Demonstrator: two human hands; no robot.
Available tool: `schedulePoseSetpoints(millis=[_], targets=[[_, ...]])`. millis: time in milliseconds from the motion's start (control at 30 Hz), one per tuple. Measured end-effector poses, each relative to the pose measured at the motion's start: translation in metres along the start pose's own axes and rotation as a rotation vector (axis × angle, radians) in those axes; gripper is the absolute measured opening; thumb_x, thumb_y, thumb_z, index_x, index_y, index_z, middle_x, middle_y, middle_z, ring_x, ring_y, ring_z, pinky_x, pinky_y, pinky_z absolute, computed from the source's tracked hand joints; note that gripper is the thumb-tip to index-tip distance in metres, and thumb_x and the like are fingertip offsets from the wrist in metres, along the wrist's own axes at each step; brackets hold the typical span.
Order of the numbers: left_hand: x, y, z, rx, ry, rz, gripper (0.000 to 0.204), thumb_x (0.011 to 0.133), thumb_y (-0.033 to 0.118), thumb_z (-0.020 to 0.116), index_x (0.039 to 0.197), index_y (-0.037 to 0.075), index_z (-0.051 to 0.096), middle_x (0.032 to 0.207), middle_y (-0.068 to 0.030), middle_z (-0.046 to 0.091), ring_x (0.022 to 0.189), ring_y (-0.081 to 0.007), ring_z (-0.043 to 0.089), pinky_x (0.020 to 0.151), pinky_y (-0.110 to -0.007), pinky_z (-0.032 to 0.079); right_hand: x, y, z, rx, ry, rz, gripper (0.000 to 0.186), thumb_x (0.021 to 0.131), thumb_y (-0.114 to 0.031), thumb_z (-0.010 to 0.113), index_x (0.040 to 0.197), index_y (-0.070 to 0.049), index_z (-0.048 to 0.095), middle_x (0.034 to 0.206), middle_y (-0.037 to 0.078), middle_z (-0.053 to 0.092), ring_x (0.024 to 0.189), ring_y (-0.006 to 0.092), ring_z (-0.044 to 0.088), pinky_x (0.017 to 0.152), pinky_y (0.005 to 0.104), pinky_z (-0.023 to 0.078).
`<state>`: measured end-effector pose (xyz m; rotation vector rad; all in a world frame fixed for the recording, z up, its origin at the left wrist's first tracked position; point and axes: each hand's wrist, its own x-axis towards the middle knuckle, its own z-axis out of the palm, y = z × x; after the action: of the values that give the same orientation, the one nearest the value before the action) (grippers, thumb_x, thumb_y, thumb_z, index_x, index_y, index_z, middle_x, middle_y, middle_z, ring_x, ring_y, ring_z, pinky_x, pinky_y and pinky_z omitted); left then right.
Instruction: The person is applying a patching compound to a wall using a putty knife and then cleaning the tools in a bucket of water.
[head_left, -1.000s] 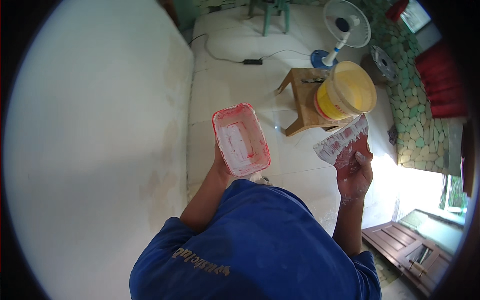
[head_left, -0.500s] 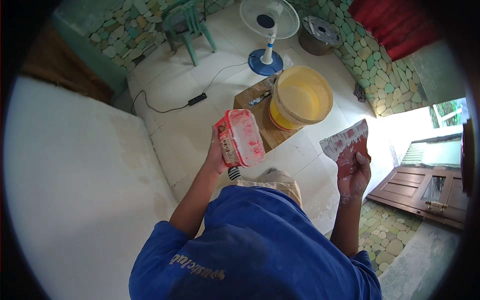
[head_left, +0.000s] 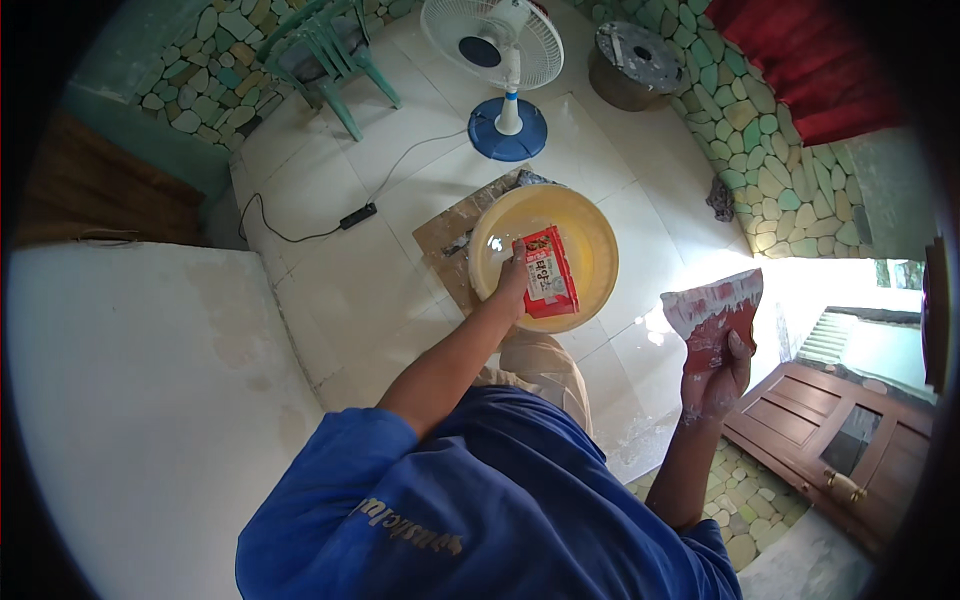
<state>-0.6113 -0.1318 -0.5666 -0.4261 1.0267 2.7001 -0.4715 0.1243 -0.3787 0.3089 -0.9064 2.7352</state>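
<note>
My left hand point(head_left: 512, 285) grips a red plastic tub point(head_left: 551, 272) by its side, holding it over the mouth of a yellow bucket point(head_left: 607, 232). The tub is tipped, with its printed side facing up; its opening is hidden from view. The bucket stands on a brown wooden box point(head_left: 436, 240). Off to the right, my right hand point(head_left: 722, 375) is closed around a wide reddish-brown putty spreader point(head_left: 712, 318). Whitish paste smears its broad upper edge, and pale residue marks the hand and wrist.
A white fan with a blue base point(head_left: 507, 128) stands beyond the bucket, its cord running to a black power strip point(head_left: 357, 216). A green chair point(head_left: 325, 65) and a dark lidded pot point(head_left: 634, 66) are farther back. The patched white wall point(head_left: 170, 380) rises on the left; a wooden door point(head_left: 815, 430) is right.
My left hand has carried the tub right and forward, from beside the bucket to over it, and turned it. My right hand still holds the spreader, slightly lower in view.
</note>
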Motion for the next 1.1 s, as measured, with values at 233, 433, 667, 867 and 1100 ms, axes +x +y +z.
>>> schedulePoseSetpoints(millis=[233, 433, 667, 867, 1100], targets=[[0.091, -0.042, -0.084, 0.153, 0.644, -0.230, 0.058, 0.093, 0.055, 0.038, 0.095, 0.002, 0.061, 0.081, -0.0133, 0.066, 0.073, -0.0248, 0.066, 0.064, -0.040, 0.054, 0.073, -0.006, 0.030, -0.200, 0.110, 0.258, 0.035, 0.082, -0.007, 0.056, 0.115, 0.001, 0.046, 0.108, 0.013, 0.056, 0.099, 0.0235, 0.057, 0.088, 0.0363, 0.046], [0.139, -0.097, -0.184, 0.037, 0.648, -0.273, 0.056, 0.093, 0.050, 0.041, 0.105, -0.001, 0.062, 0.091, -0.0126, 0.066, 0.083, -0.0229, 0.064, 0.073, -0.036, 0.051, 0.101, 0.044, 0.006, -0.327, 0.209, 0.481, 0.031, 0.079, -0.002, 0.059, 0.109, 0.002, 0.049, 0.098, 0.013, 0.059, 0.086, 0.0211, 0.060, 0.077, 0.0337, 0.051], [0.129, -0.132, -0.235, 0.100, 0.548, -0.143, 0.053, 0.093, 0.046, 0.044, 0.110, -0.001, 0.060, 0.095, -0.0121, 0.065, 0.087, -0.0223, 0.062, 0.076, -0.035, 0.050, 0.124, 0.117, -0.022, -0.827, 0.044, 0.780, 0.031, 0.084, -0.009, 0.058, 0.113, 0.004, 0.056, 0.093, 0.008, 0.064, 0.071, 0.0098, 0.056, 0.060, 0.0208, 0.043], [0.121, -0.089, -0.227, 0.182, 0.536, 0.026, 0.051, 0.092, 0.043, 0.046, 0.114, -0.001, 0.059, 0.098, -0.0118, 0.064, 0.090, -0.0219, 0.061, 0.079, -0.034, 0.049, 0.119, 0.234, -0.053, -1.062, -0.170, 0.659, 0.026, 0.094, -0.009, 0.048, 0.115, 0.005, 0.055, 0.108, 0.012, 0.062, 0.103, 0.0181, 0.057, 0.094, 0.0288, 0.042], [0.095, -0.005, -0.098, 0.910, 0.439, -0.113, 0.057, 0.082, 0.041, 0.058, 0.124, 0.004, 0.053, 0.123, -0.0155, 0.056, 0.114, -0.0270, 0.052, 0.096, -0.035, 0.040, 0.122, 0.282, -0.099, -1.186, -0.054, 0.706, 0.028, 0.092, -0.012, 0.050, 0.114, 0.004, 0.057, 0.099, 0.011, 0.062, 0.092, 0.0178, 0.058, 0.083, 0.0285, 0.045]])
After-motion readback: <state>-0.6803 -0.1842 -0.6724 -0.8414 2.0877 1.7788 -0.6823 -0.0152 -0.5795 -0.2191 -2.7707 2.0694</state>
